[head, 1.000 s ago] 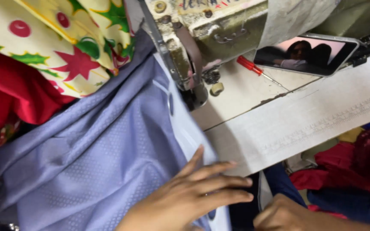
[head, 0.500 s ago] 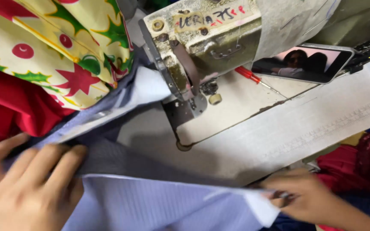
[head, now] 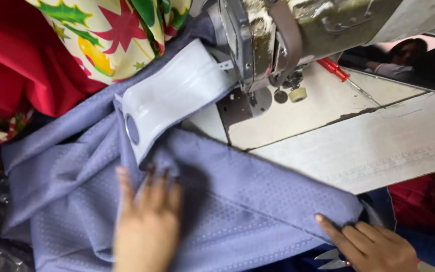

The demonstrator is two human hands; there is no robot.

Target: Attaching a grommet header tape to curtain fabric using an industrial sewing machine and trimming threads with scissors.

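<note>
The left hand (head: 147, 226) lay flat, fingers spread, on the blue-grey cloth (head: 237, 201) at about seven o'clock in the head view, its grip open and pressing rather than clamped on anything. The right hand (head: 373, 244) sat at five o'clock, fingertips down on the cloth's folded edge; small scissors (head: 334, 259) showed just beneath it, though whether the fingers held them could not be told. The cloth spread over the worktop (head: 368, 151) from the lower left up to the sewing machine (head: 278, 40) at twelve o'clock, and a pale stiff band with a metal eyelet (head: 132, 129) ran from nine o'clock toward the needle area.

To do this smoothing well, a judgement only: both palms should stay flat, drawing the fold taut and even, with no ripple left between them.

No container appeared. A red screwdriver (head: 334, 68) and a phone (head: 409, 60) lay on the worktop at one to two o'clock; red and printed fabrics (head: 66, 45) were heaped at ten.
</note>
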